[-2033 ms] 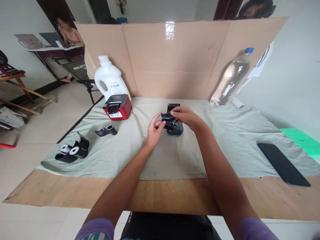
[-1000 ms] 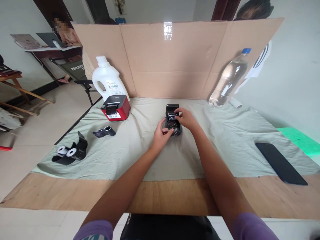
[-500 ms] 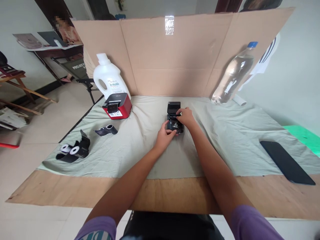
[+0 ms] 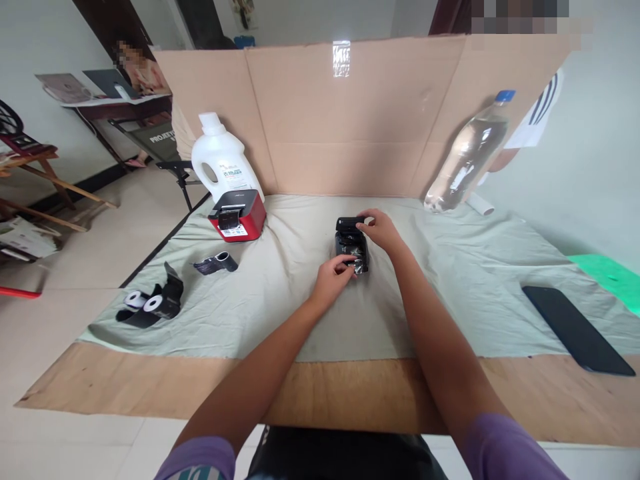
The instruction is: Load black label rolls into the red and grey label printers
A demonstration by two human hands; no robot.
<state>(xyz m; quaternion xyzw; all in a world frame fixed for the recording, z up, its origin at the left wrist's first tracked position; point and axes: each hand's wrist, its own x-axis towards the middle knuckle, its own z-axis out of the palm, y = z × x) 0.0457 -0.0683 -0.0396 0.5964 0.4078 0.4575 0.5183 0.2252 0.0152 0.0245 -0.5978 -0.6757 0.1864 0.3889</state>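
A small black label printer [image 4: 341, 245] lies on the cloth in front of me with its lid [image 4: 347, 225] partly raised. Glossy black film [image 4: 358, 252] shows at its front. My left hand [image 4: 334, 275] has its thumb and fingertips closed on the film at the near end. My right hand [image 4: 379, 229] pinches the right edge of the lid. To the left are a loose black strip roll [image 4: 216, 263] and two more black rolls with white cores [image 4: 159, 303]. A red and black printer [image 4: 246, 215] stands behind them.
A white detergent jug [image 4: 225, 157] and a blue-capped bottle of clear liquid [image 4: 470, 153] lean against the cardboard screen [image 4: 350, 120]. A dark phone [image 4: 577, 329] lies at the right, near a green sheet [image 4: 607, 277]. People are beyond the screen.
The lid has tipped down from upright toward the printer body. My right hand has gone from inside the printer to the lid edge; my left hand has moved onto the film at the near end.
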